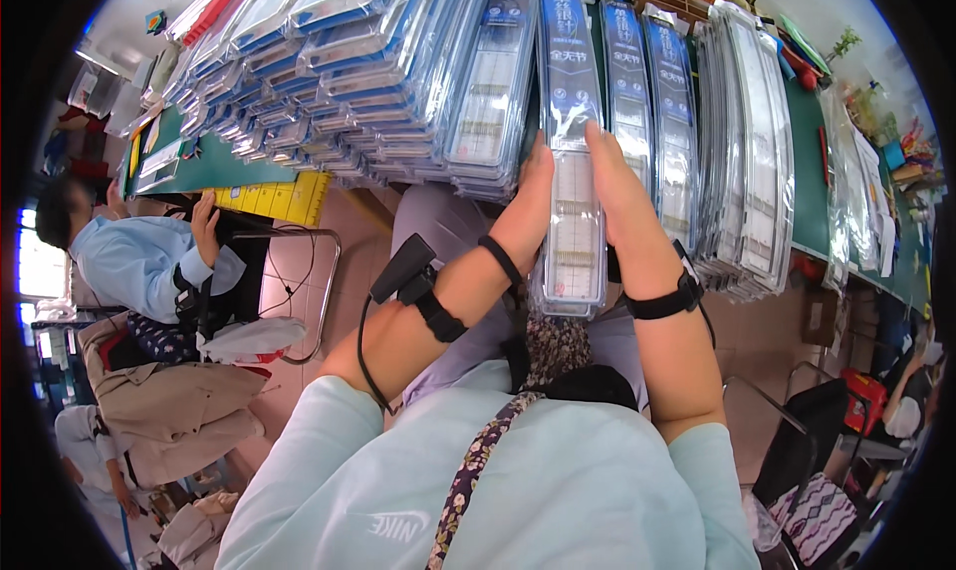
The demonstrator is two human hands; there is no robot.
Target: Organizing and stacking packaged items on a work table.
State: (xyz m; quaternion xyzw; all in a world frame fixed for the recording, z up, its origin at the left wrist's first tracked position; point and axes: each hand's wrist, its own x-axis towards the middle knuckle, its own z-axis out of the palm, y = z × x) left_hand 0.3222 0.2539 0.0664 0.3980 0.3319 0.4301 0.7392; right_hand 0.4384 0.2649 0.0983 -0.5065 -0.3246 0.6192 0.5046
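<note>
Both of my hands press in from the sides on a stack of long clear plastic packs [574,212]. Its top pack has a blue printed label at the far half and rows of fine gold-coloured pieces at the near half. My left hand [535,180] lies along the left side, and my right hand [618,184] along the right, thumbs near the label. The fingers beneath are hidden. Next to my left hand stands another stack of the same packs [490,97]. Right of my right hand are more blue-labelled packs [677,122].
Tall heaps of packs [339,82] cover the left of the green table [812,162]; packs on edge [747,142] stand at the right. A yellow box [269,200] is at the table's left edge, near a seated person in light blue [149,256]. A black chair [812,431] stands at the lower right.
</note>
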